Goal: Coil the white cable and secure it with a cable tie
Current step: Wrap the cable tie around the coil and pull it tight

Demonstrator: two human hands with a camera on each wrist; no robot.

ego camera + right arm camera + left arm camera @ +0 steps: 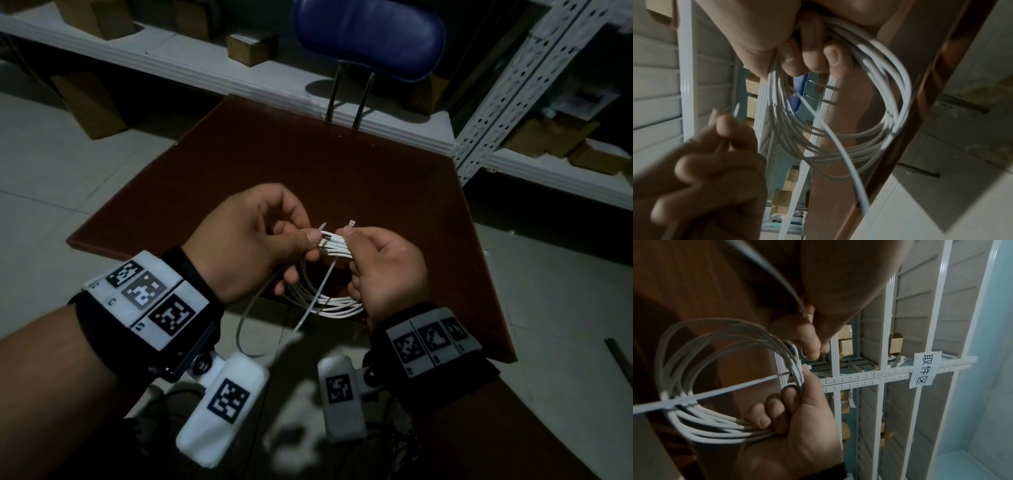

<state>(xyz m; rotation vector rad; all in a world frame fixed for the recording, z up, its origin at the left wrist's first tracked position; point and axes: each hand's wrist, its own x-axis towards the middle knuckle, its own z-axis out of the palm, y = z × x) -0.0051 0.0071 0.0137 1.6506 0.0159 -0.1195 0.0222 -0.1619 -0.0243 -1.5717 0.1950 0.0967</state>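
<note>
The white cable is wound into a coil of several loops above the near edge of the dark brown table. My right hand grips the coil's top with curled fingers, and the head of the white cable tie sticks up by its thumb. My left hand pinches the tie's pointed end against the bundle. The tie's strip crosses the coil and hangs in a slack loop below. In the right wrist view the coil hangs from my right fingers, and the left hand is blurred.
A blue chair stands behind the table. White metal shelving with cardboard boxes lines the back and right. A paper label is stuck on a shelf rail. Pale floor tiles surround the table.
</note>
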